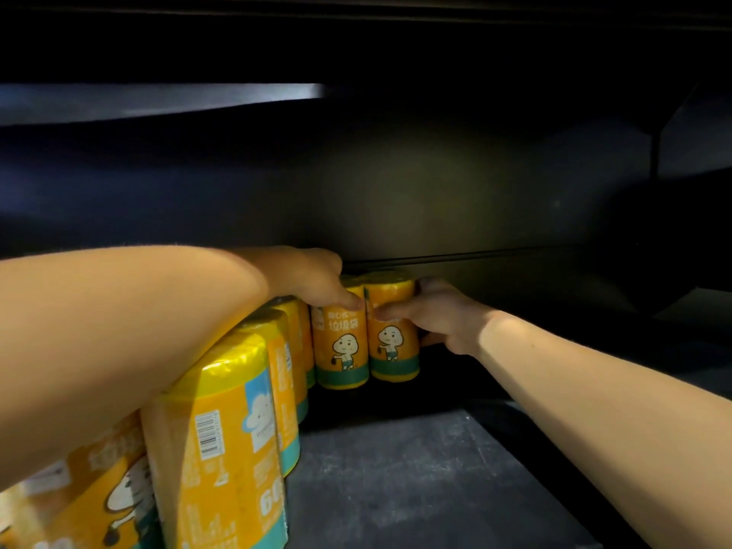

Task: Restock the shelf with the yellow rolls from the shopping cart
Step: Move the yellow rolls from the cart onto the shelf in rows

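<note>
Yellow-topped and orange-wrapped, standing upright at the centre of the frame: rightmost roll (393,344), deep on the shelf (416,489) and touching the neighbouring roll (341,350) on its left side. Grips that rightmost roll with the right hand (439,320), thumb on the label, fingers wrapped round the far side. Curls the left hand (317,285) over the top of the neighbouring roll, one digit pressed down its front. Looks well under way, judging by the row of rolls (229,429) packed side by side from the lower left up toward the centre. Leaves dark bare shelf across the lower middle and right of the frame, so probably room for more. Cannot say how many remain to bring over: no shopping cart in view. Hides much of the row beneath the left forearm (138,311); cuts off the nearest rolls at the lower left edge, blurred there. Cannot tell whether more rolls stand behind the two held ones, nor where the right fingertips lie behind the roll. Too dark in the upper half to read anything beyond a pale strip (158,101) at upper left.
</note>
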The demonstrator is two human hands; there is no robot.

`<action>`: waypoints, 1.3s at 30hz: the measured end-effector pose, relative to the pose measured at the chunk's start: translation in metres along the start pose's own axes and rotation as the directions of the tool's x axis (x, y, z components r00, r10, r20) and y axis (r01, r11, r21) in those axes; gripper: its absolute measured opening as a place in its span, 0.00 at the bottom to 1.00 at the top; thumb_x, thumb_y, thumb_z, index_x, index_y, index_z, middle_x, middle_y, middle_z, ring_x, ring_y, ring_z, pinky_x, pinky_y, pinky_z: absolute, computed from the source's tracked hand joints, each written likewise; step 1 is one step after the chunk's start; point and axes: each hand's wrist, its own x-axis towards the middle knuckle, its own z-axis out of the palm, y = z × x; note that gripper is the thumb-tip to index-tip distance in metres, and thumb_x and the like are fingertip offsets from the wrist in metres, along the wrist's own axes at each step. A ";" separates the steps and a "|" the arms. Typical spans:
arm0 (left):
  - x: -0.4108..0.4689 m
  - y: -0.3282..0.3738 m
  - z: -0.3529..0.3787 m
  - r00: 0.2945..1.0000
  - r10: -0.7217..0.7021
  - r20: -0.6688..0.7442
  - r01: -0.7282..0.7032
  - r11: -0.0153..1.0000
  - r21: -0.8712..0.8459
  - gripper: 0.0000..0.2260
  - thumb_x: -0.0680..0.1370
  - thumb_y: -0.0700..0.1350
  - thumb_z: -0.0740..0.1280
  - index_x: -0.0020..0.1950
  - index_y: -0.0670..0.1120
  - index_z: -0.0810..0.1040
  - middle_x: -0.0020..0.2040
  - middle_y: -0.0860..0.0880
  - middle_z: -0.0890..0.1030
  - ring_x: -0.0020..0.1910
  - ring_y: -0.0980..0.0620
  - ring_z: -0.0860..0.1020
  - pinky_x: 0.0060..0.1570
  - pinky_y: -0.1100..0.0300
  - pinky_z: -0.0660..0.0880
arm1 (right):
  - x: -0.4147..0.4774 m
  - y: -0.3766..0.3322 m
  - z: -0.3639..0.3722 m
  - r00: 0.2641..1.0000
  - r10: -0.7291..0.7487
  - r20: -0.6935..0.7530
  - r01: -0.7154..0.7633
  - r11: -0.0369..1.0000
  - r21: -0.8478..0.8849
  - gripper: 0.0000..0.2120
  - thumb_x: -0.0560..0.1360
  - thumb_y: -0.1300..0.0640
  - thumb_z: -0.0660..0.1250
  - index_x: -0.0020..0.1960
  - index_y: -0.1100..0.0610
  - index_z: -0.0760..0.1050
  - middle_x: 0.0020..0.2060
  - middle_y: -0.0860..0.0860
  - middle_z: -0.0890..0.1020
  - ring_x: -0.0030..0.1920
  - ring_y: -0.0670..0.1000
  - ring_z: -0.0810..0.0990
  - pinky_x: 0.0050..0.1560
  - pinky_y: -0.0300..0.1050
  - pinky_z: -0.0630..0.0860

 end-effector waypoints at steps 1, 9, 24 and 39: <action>0.000 0.001 0.000 1.000 0.002 0.000 -0.002 1.000 0.012 0.28 0.76 0.63 0.65 0.66 0.43 0.73 0.53 0.49 0.78 0.52 0.50 0.78 0.47 0.59 0.75 | 0.000 0.000 0.000 1.000 0.004 0.008 -0.004 1.000 -0.006 0.16 0.69 0.53 0.78 0.52 0.49 0.75 0.54 0.52 0.83 0.55 0.53 0.81 0.56 0.55 0.79; -0.009 0.002 -0.001 0.996 0.090 -0.025 -0.087 0.991 0.100 0.27 0.78 0.59 0.66 0.70 0.45 0.68 0.61 0.47 0.76 0.55 0.49 0.77 0.47 0.60 0.74 | -0.009 0.001 -0.002 1.000 -0.002 0.023 0.004 0.997 -0.081 0.18 0.71 0.48 0.76 0.55 0.48 0.73 0.59 0.51 0.81 0.59 0.54 0.79 0.53 0.52 0.76; -0.071 0.013 -0.050 0.989 0.146 -0.035 -0.146 0.989 0.025 0.29 0.77 0.62 0.65 0.74 0.51 0.67 0.70 0.52 0.72 0.66 0.51 0.72 0.66 0.53 0.71 | -0.056 -0.016 -0.010 0.963 -0.120 -0.241 0.099 0.990 -0.095 0.31 0.71 0.58 0.76 0.71 0.57 0.68 0.65 0.55 0.77 0.63 0.56 0.77 0.49 0.43 0.73; -0.255 -0.005 0.011 0.728 0.103 -0.678 -0.378 0.885 -0.272 0.07 0.77 0.53 0.67 0.55 0.58 0.80 0.52 0.61 0.79 0.56 0.64 0.76 0.55 0.61 0.75 | -0.204 -0.013 0.021 0.698 -0.634 -0.333 0.694 0.714 0.096 0.07 0.75 0.59 0.70 0.53 0.51 0.78 0.44 0.45 0.81 0.47 0.43 0.81 0.47 0.33 0.77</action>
